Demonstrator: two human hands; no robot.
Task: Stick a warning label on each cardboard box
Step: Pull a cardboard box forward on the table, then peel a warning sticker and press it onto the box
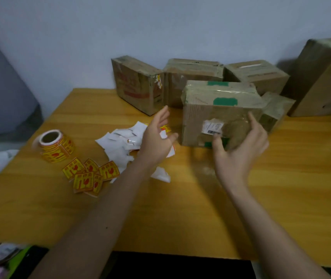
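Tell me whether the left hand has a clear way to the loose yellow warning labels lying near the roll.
Probably yes. The left hand is open and holds nothing, and the loose yellow warning labels lie uncovered on the wooden table, nothing between them.

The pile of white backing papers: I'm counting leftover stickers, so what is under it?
One yellow label peeks from beneath the backing papers, near the left hand. Below is the wooden table. Anything else underneath is covered by the papers and hand.
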